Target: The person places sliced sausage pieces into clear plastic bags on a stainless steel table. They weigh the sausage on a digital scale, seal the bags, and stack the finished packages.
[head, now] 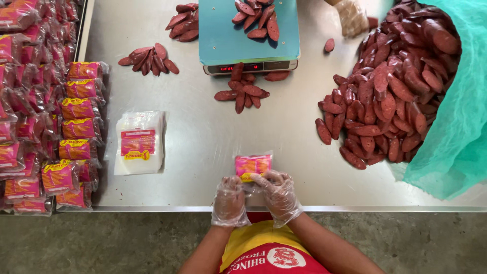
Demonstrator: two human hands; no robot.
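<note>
While both hands pinch it at the near edge of the table, the small plastic pouch [253, 165] with a pink and yellow label lies flat on the steel, label up, just ahead of the fingers. Left hand [230, 200] in a clear glove: fingers curled closed on the pouch's lower left corner. Right hand [278, 194], also gloved: fingers closed on the lower right edge, partly over the pouch. Both hands touch each other at the thumbs. Can't tell whether the pouch is empty or filled.

Steel table [203, 137] under everything. Stack of empty pouches [139, 142], same label, lies to the left, well apart from the hands. Further left, rows of filled packs [76, 122] stand along the table edge and spill into a bin beside it.

Ahead of the pouch: small loose pile of red sausages [242, 93] on the table, touching the front of a scale [248, 35] with a teal platform. More sausages sit on the platform. Two other small heaps [150, 60] lie left of the scale.

Right side: big heap of sausages [390, 86] spilling out of a green mesh bag [456, 116]. Another person's gloved hand [352, 18] is at the top edge, between scale and heap.
</note>
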